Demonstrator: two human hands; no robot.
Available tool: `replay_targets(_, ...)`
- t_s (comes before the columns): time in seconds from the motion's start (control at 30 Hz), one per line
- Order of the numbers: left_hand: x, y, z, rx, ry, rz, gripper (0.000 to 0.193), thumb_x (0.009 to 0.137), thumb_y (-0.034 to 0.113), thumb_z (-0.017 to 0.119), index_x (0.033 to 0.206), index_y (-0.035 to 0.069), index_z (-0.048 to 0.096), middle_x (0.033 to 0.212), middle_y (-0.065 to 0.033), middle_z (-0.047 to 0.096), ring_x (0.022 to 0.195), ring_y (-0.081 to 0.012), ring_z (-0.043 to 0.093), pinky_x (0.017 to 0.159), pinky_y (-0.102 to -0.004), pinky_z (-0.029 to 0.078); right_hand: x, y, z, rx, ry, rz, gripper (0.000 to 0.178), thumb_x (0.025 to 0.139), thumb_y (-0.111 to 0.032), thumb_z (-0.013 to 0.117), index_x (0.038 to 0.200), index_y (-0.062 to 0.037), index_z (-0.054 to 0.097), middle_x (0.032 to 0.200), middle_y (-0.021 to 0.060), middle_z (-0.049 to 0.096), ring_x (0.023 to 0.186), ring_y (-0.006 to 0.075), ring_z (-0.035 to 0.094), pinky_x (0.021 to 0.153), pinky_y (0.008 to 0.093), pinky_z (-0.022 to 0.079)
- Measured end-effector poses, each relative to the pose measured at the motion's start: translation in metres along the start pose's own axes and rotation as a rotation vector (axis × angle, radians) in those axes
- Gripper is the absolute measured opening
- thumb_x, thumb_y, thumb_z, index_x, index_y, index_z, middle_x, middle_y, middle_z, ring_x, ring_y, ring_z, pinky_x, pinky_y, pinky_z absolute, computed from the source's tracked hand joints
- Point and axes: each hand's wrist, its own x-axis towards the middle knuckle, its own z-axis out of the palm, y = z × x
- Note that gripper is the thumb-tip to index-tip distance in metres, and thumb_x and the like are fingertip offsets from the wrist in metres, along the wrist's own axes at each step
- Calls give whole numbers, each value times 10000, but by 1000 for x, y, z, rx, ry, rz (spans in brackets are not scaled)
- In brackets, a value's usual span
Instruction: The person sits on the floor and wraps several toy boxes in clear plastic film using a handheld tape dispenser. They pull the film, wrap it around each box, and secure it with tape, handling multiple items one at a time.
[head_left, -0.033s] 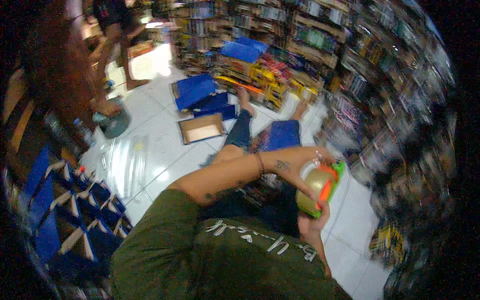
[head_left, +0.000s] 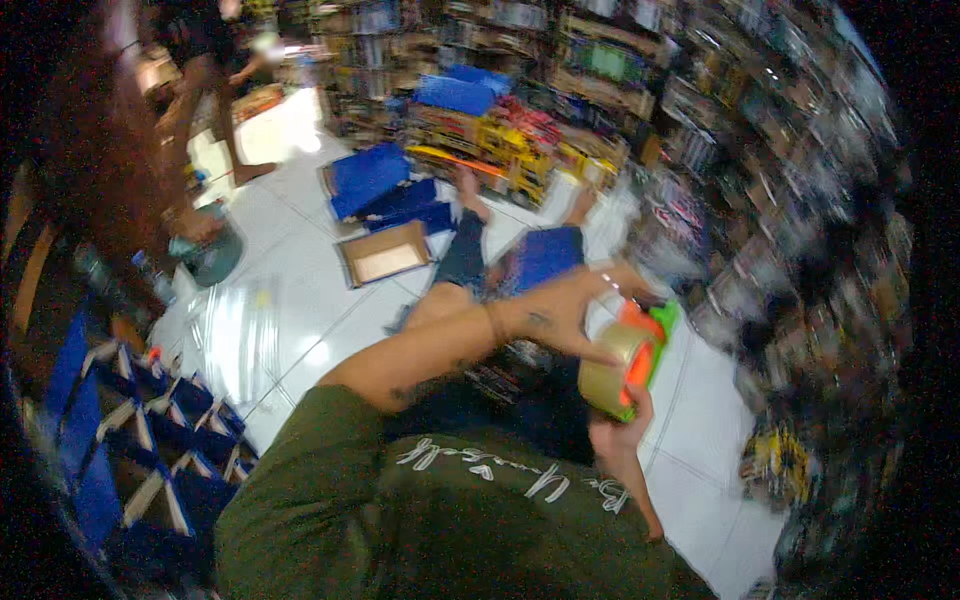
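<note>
A tape dispenser with a green edge and an orange frame (head_left: 640, 372) is in front of my lap, to the right, carrying a wide tan roll of tape (head_left: 603, 378). My left hand (head_left: 572, 312) reaches across and grips the roll from above, thumb along its near side and fingers over the far end. My right hand (head_left: 622, 428) holds the dispenser's lower end from below, and its fingers are partly hidden. On my legs, beyond the left forearm, lies a blue board or box (head_left: 548, 256).
An open blue box with a tan inside (head_left: 384, 254) and blue panels (head_left: 370, 180) lie on the white tiles. Behind them stands a yellow toy truck (head_left: 515, 160). Blue open boxes (head_left: 150, 430) are stacked at left, a grey-green bucket (head_left: 210, 255) beyond. Crammed shelves (head_left: 590, 70) line the back.
The whole view has slid slightly to the left. Both hands keep their hold on the tape dispenser, which turns a little, showing more of its orange frame.
</note>
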Motion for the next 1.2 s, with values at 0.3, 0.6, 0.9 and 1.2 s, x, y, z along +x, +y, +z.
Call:
replay_targets(0.3,-54,-2,27,-21,297,-494,749,706,338,775,1284,34,407,1150,-132,527,998,-218,549,868,-339,448,-1,-12,-28,132,-100,268,389,706,-197,536,1071,-64,541,879,59,631,675,182,630,582,283,544)
replay_targets(0.6,-13,7,13,-153,215,-314,295,762,157,731,1022,49,642,964,-56,631,914,-140,568,810,-282,444,-13,-10,-33,32,-46,314,475,735,-228,514,1165,-27,504,1003,122,625,874,255,639,748,381,551)
replay_targets(0.9,25,-1,-10,-279,310,-760,216,818,212,688,907,16,671,828,-44,664,760,-109,610,757,-236,473,-29,8,-90,-90,-84,413,494,741,-250,492,1164,5,516,1067,164,609,945,296,615,842,455,499)
replay_targets(1.2,7,-60,9,-715,762,-994,120,782,170,679,778,60,631,683,-5,605,575,-85,541,545,-201,419,-24,-1,-110,-81,-98,569,476,771,-324,447,1122,-22,555,979,143,635,811,275,637,710,418,528)
